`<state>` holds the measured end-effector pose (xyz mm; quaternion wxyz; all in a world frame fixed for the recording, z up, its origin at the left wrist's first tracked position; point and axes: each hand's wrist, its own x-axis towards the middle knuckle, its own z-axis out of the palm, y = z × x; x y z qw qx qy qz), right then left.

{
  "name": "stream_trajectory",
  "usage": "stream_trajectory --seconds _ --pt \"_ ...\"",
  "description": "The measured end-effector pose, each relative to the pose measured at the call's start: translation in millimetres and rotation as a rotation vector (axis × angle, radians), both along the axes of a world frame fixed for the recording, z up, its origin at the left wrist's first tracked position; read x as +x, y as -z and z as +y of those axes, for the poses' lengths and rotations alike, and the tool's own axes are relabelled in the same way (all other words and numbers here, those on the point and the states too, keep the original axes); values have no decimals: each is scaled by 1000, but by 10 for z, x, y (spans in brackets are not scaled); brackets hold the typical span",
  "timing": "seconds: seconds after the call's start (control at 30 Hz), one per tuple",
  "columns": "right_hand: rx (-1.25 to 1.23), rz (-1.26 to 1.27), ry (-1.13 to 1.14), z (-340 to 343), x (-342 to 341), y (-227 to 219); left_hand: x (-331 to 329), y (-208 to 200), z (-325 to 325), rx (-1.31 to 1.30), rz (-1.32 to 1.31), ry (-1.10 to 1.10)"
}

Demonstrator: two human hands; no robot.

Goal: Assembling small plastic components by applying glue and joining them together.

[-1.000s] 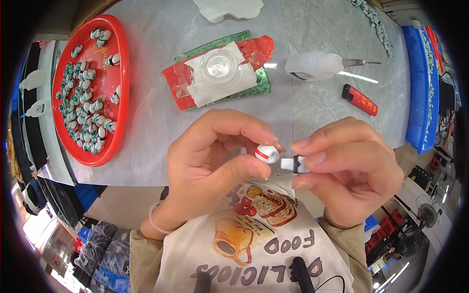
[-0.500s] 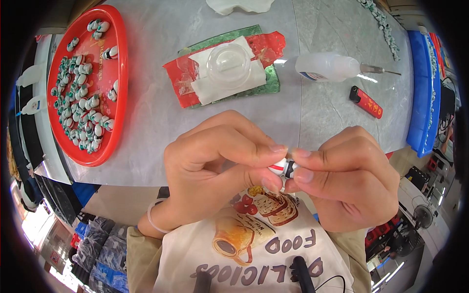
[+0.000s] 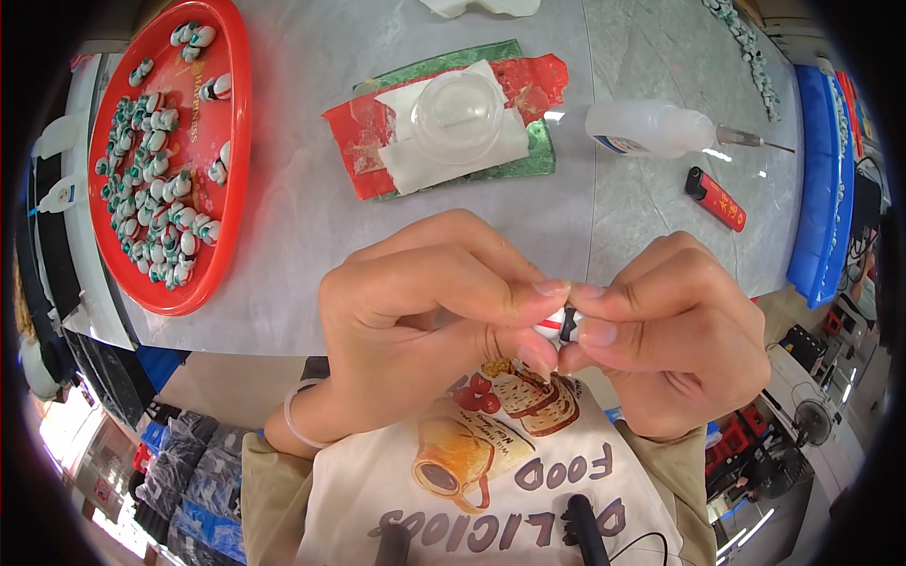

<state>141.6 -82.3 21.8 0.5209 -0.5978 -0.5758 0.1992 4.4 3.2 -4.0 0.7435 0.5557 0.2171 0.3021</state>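
Head cam feed, clock read from the small work w/ 12 pointing away from the wearer. I've got L hand (image 3: pixel 415 316) at 9, thumb & index pinched tight on a white pc w/ red stripe (image 3: pixel 549 326); other fingers curled in. R hand (image 3: pixel 684 335) at 3, same kind of pinch, thumb & fingertips closed on a black-banded white pc (image 3: pixel 569 325). Both pcs sit btwn the two hands, just beyond the pale garment (image 3: pixel 368 495), and look to be touching end to end; fingertips hide most of each, so I can't tell how they fit.

At 11: clear round cup (image 3: pixel 458 118) on white paper (image 3: pixel 411 172), w/ a red sheet (image 3: pixel 354 141) & green sheet (image 3: pixel 541 151) under that. At 1: squeeze bottle (image 3: pixel 651 129) on its side, needle tip to 3. Red lighter (image 3: pixel 715 199) near it, approx 2. Blue bin (image 3: pixel 819 189) also approx 2, farther out. At 10: red tray (image 3: pixel 243 141) w/ lots of small white-&-green figures (image 3: pixel 151 174), mostly heaped toward its L side. Grey table (image 3: pixel 293 236) carries cup, bottle, lighter.
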Motion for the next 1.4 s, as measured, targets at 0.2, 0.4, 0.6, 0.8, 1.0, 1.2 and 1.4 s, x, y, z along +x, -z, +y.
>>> stream_trajectory --seconds 0.2,0.4,0.6,0.8,1.0,1.2,1.4 --pt "-2 -16 -9 -2 6 6 -6 25 13 37 -5 10" --pt "11 -25 -11 -12 12 20 3 -6 -24 -29 -15 -7" --pt "15 0 -9 -32 16 52 -1 50 2 99 -23 15" --pt "57 -4 -36 0 58 77 -5 11 1 101 0 36" --pt "-90 144 95 3 4 68 -11 -5 -6 38 8 68" --pt "-51 143 28 -7 61 107 -10 -22 6 -46 -1 190" --pt "27 40 -66 18 92 152 -26 -13 24 -35 -44 248"
